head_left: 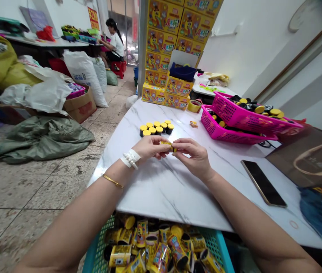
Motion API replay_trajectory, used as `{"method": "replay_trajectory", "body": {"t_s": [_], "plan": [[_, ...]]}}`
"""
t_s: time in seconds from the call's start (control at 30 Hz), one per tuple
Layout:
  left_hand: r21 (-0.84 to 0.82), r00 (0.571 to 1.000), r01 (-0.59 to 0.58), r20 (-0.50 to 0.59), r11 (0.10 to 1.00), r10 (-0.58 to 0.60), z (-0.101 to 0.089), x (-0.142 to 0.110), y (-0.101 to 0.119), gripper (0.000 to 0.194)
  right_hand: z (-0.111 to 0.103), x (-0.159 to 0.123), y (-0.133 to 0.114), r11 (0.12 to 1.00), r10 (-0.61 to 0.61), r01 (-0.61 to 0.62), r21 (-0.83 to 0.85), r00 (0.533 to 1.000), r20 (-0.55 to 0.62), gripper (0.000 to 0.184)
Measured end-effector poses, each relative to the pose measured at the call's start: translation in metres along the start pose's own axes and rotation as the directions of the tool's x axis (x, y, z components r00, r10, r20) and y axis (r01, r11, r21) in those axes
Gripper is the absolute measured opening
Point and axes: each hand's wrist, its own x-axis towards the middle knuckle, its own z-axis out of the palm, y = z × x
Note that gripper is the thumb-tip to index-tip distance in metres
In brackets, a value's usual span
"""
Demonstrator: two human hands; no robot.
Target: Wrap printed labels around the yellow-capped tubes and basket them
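Observation:
Above the white marbled table (149,185), a small yellow-and-black cup (166,143) is pinched between both hands. My left hand (148,148) has its fingers closed on one end of it. At the other end, my right hand (193,154) grips it between thumb and fingers; part of the cup is hidden by the fingers. Just beyond stand several black cups with yellow lids (159,130), upright in a close group. Below the table's near edge, a teal basket (92,252) holds many loose cups with yellow printed labels.
Two stacked pink baskets (223,133) of lids and cups stand on the right, near a phone (264,183) and a brown paper bag (305,155). Yellow boxes (163,41) rise at the back beside a tape roll (194,106). A co-worker (117,43) sits far left, past sacks (84,74).

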Motion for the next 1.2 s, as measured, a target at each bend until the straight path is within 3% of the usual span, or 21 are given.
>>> {"method": "replay_trajectory", "body": {"t_s": [0.17, 0.27, 0.33, 0.4, 0.47, 0.53, 0.6, 0.67, 0.8, 0.9, 1.03, 1.13, 1.2], "plan": [[0.007, 0.995, -0.097, 0.001, 0.995, 0.097, 0.006, 0.000, -0.001, 0.021, 0.003, -0.002, -0.006, 0.976, 0.171, -0.156, 0.149, 0.981, -0.087, 0.039], [0.041, 0.989, -0.149, 0.001, 0.988, 0.149, 0.008, -0.002, 0.001, 0.020, 0.003, -0.001, -0.008, 0.952, 0.264, -0.240, 0.191, 0.958, -0.112, 0.030], [0.129, 0.979, -0.200, -0.012, 0.971, 0.203, 0.010, -0.003, 0.001, 0.024, 0.006, 0.000, -0.006, 0.870, 0.418, -0.388, 0.304, 0.908, -0.039, 0.030], [0.242, 0.958, -0.278, -0.007, 0.930, 0.288, 0.012, -0.004, 0.000, 0.027, 0.010, 0.002, -0.001, 0.718, 0.562, -0.550, 0.426, 0.819, 0.110, 0.034], [0.322, 0.925, -0.368, 0.029, 0.872, 0.380, 0.013, -0.005, -0.002, 0.029, 0.013, 0.003, 0.004, 0.607, 0.610, -0.624, 0.492, 0.763, 0.215, 0.038], [0.346, 0.914, -0.386, 0.019, 0.855, 0.405, 0.011, -0.005, -0.003, 0.038, 0.013, 0.006, 0.009, 0.623, 0.578, -0.590, 0.514, 0.790, 0.206, 0.039], [0.344, 0.925, -0.321, -0.087, 0.882, 0.370, 0.008, -0.004, -0.005, 0.046, 0.011, 0.008, 0.014, 0.736, 0.482, -0.474, 0.484, 0.868, 0.117, 0.040], [0.330, 0.941, -0.215, -0.180, 0.919, 0.285, 0.004, -0.001, -0.006, 0.038, 0.006, 0.007, 0.016, 0.859, 0.358, -0.337, 0.386, 0.933, 0.018, 0.039], [0.298, 0.984, -0.103, -0.107, 0.949, 0.141, 0.002, 0.002, -0.007, 0.025, 0.000, 0.003, 0.016, 0.964, 0.196, -0.185, 0.191, 0.980, -0.044, 0.036], [0.394, 0.972, -0.189, -0.056, 0.899, 0.229, 0.002, 0.002, -0.009, 0.019, 0.001, 0.002, 0.012, 0.926, 0.293, -0.269, 0.266, 0.955, -0.055, 0.037], [0.517, 0.916, -0.329, -0.031, 0.790, 0.401, 0.002, 0.001, -0.011, 0.018, 0.007, 0.004, 0.010, 0.719, 0.527, -0.519, 0.461, 0.841, 0.124, 0.038], [0.445, 0.919, -0.362, 0.026, 0.819, 0.392, 0.002, 0.002, -0.010, 0.022, 0.010, 0.004, 0.010, 0.574, 0.604, -0.617, 0.538, 0.763, 0.230, 0.041], [0.357, 0.935, -0.351, 0.087, 0.866, 0.343, 0.001, 0.005, -0.011, 0.027, 0.009, 0.005, 0.010, 0.558, 0.603, -0.614, 0.559, 0.762, 0.235, 0.043]]}}
